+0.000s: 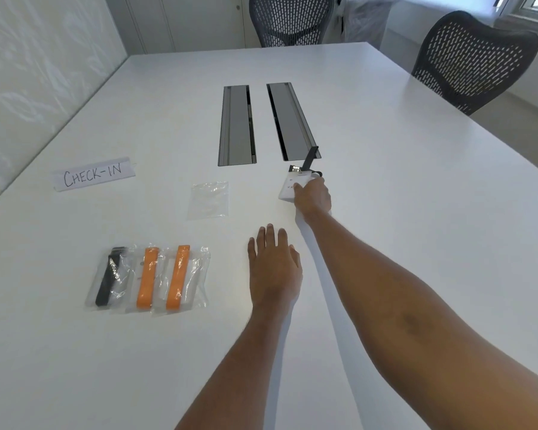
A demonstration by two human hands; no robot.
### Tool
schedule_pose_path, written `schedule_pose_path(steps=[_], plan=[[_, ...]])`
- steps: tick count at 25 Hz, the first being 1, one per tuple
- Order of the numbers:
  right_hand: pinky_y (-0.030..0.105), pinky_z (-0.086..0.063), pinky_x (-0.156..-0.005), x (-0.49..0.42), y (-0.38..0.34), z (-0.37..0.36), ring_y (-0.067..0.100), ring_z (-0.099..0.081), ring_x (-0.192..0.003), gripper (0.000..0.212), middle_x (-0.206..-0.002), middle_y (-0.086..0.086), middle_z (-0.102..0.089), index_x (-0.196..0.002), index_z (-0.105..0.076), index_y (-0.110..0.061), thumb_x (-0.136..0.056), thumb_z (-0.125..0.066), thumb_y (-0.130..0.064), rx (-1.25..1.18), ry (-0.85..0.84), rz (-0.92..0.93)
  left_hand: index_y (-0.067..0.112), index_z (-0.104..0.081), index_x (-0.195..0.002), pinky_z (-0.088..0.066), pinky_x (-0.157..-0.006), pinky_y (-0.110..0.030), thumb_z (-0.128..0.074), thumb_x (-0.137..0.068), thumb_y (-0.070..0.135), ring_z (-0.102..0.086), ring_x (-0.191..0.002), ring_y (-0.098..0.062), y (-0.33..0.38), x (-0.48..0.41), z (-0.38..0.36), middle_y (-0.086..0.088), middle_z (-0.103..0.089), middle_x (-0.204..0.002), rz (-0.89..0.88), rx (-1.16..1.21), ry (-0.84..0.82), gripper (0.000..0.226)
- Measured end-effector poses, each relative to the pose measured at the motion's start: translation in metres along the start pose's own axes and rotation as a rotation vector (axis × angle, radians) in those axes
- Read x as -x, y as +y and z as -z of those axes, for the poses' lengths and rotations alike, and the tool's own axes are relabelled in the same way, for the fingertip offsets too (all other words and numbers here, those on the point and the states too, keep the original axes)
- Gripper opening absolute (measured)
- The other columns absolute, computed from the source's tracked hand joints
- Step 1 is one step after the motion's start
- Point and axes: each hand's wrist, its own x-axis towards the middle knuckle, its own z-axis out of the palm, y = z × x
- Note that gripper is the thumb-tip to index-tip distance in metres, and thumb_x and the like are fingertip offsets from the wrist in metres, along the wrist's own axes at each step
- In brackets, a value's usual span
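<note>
White badge [288,192] in right hand [313,197], clear bag [208,200] near, left hand [274,268] flat

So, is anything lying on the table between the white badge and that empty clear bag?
Nothing visible. The right hand holds the white badge, and only bare table lies between it and the empty clear bag. The left hand rests flat nearer the person, off that line.

Badge [288,190]: small white rectangular card, faint reddish print on face, illegible. Black clip [293,169] at far edge. Black strap [311,155] rises from clip, ending over near end of right cable slot [292,119]. Card on or just above tabletop [401,212]; contact unclear. Right hand [313,197] pinches its right side, thumb on face.
</note>
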Motion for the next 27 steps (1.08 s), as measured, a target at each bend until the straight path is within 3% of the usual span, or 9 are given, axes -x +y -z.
schedule_pose_path(steps=[3,6,10,15,17,18,20,23,27], plan=[[0.033,-0.048,-0.078,0.012,0.015,0.009,0.03,-0.067,-0.108,0.022,-0.109,0.005,-0.072,-0.119,-0.062,-0.009,-0.104,-0.055,-0.024,-0.211,-0.033,0.064,0.013,-0.049,-0.147,-0.021,-0.129,-0.048,-0.036,-0.107,0.029,-0.032,-0.155,-0.028,-0.001,-0.001,0.003,-0.012,-0.043,-0.162,0.0,0.033,-0.032,0.045],[0.027,-0.046,-0.067,0.036,0.032,0.026,0.022,-0.062,-0.092,0.012,-0.089,-0.004,-0.063,-0.097,-0.058,-0.013,-0.106,-0.055,-0.02,-0.419,-0.09,0.1,0.012,-0.048,-0.148,-0.019,-0.129,-0.046,-0.038,-0.107,0.028,-0.032,-0.155,-0.026,-0.003,-0.001,0.007,-0.01,-0.044,-0.162,0.007,0.093,-0.048,0.045],[0.033,-0.052,-0.076,0.077,0.053,0.043,0.022,-0.064,-0.091,0.016,-0.106,0.011,-0.07,-0.109,-0.06,-0.006,-0.105,-0.059,-0.022,-0.531,-0.211,0.081,0.011,-0.052,-0.148,-0.033,-0.123,-0.044,-0.042,-0.108,0.025,-0.048,-0.142,-0.026,-0.004,0.001,0.023,-0.008,-0.057,-0.15,0.128,0.451,-0.007,0.043],[0.018,-0.051,-0.067,0.149,0.076,0.061,0.014,-0.067,-0.083,0.017,-0.099,0.007,-0.074,-0.111,-0.061,-0.003,-0.103,-0.065,-0.018,-0.506,-0.294,0.165,0.014,-0.054,-0.145,-0.047,-0.098,-0.029,-0.044,-0.11,0.027,-0.064,-0.117,-0.018,-0.007,0.022,0.048,-0.002,-0.07,-0.129,0.257,0.809,0.058,0.038],[0.018,-0.051,-0.066,0.174,0.082,0.066,0.011,-0.067,-0.078,0.01,-0.091,-0.001,-0.073,-0.106,-0.061,-0.008,-0.102,-0.066,-0.016,-0.511,-0.344,0.193,0.014,-0.063,-0.129,-0.044,-0.087,-0.026,-0.046,-0.11,0.026,-0.062,-0.098,-0.009,-0.006,0.032,0.058,0.007,-0.068,-0.107,0.281,0.891,0.056,0.029],[0.021,-0.051,-0.066,0.184,0.086,0.068,0.01,-0.066,-0.076,0.009,-0.087,-0.004,-0.071,-0.103,-0.061,-0.01,-0.102,-0.066,-0.017,-0.509,-0.369,0.205,0.015,-0.067,-0.109,-0.043,-0.079,-0.027,-0.048,-0.11,0.026,-0.056,-0.084,-0.005,-0.007,0.037,0.061,0.011,-0.064,-0.091,0.282,0.928,0.044,0.022],[0.023,-0.048,-0.064,0.2,0.092,0.072,0.01,-0.062,-0.071,0.013,-0.079,-0.006,-0.067,-0.101,-0.06,-0.009,-0.101,-0.068,-0.02,-0.478,-0.4,0.238,0.016,-0.048,-0.074,-0.034,-0.064,-0.032,-0.054,-0.106,0.024,-0.038,-0.062,-0.006,-0.007,0.051,0.067,0.008,-0.044,-0.066,0.282,0.975,0.002,0.034],[0.025,-0.045,-0.061,0.219,0.107,0.079,0.011,-0.056,-0.068,0.021,-0.076,-0.003,-0.063,-0.103,-0.062,-0.009,-0.099,-0.071,-0.027,-0.453,-0.438,0.264,0.007,-0.049,-0.075,-0.035,-0.065,-0.033,-0.061,-0.102,0.022,-0.039,-0.067,-0.014,-0.014,0.075,0.072,-0.002,-0.043,-0.069,0.338,1.192,-0.058,0.033],[0.033,-0.046,-0.068,0.241,0.124,0.088,0.014,-0.059,-0.073,0.017,-0.086,0.014,-0.069,-0.102,-0.066,-0.015,-0.1,-0.068,-0.032,-0.467,-0.464,0.271,0.0,-0.064,-0.103,-0.043,-0.083,-0.042,-0.066,-0.091,0.031,-0.052,-0.089,-0.025,-0.022,0.105,0.077,-0.006,-0.06,-0.093,0.365,1.371,-0.216,0.034]])
